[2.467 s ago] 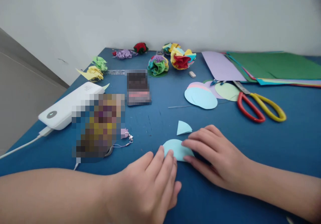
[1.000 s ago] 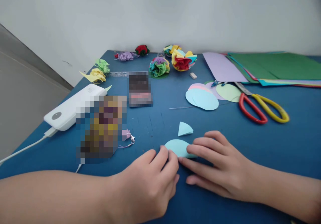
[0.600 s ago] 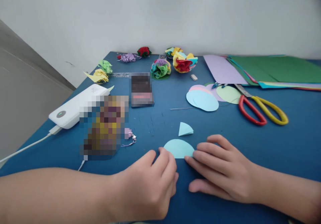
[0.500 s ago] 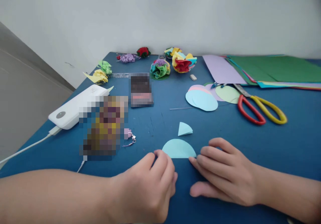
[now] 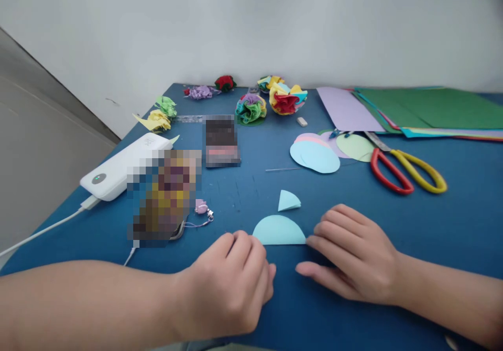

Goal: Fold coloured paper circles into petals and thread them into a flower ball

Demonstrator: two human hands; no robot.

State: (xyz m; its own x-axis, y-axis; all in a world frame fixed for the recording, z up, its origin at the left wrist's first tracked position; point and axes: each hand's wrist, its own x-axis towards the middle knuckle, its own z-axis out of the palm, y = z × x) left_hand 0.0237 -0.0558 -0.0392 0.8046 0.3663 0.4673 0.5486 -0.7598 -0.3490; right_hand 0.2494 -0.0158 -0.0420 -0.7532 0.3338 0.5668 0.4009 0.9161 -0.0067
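A light blue paper circle folded into a half (image 5: 279,230) lies on the table with its straight edge towards me. My left hand (image 5: 236,283) is curled closed at its left corner and covers that corner. Whatever its fingers hold, if anything, is hidden behind the knuckles. At the right corner rests my right hand (image 5: 349,256), its index fingertip at the paper's tip and its thumb spread away, so it is open. Just beyond the half-circle lies a smaller light blue folded wedge (image 5: 288,200).
Paper circles (image 5: 314,153) lie behind the wedge, near a thin needle (image 5: 282,170) and scissors (image 5: 393,170). Coloured sheets (image 5: 432,107) are stacked back right. Paper flowers (image 5: 251,108) and an eraser (image 5: 302,121) sit at the back. A power bank (image 5: 126,165) and blurred phone (image 5: 165,199) are at left.
My right hand has drawn off the half-circle to its right corner. My left hand has gone from stretched fingers on the paper to curled ones at the left corner, baring the half-circle.
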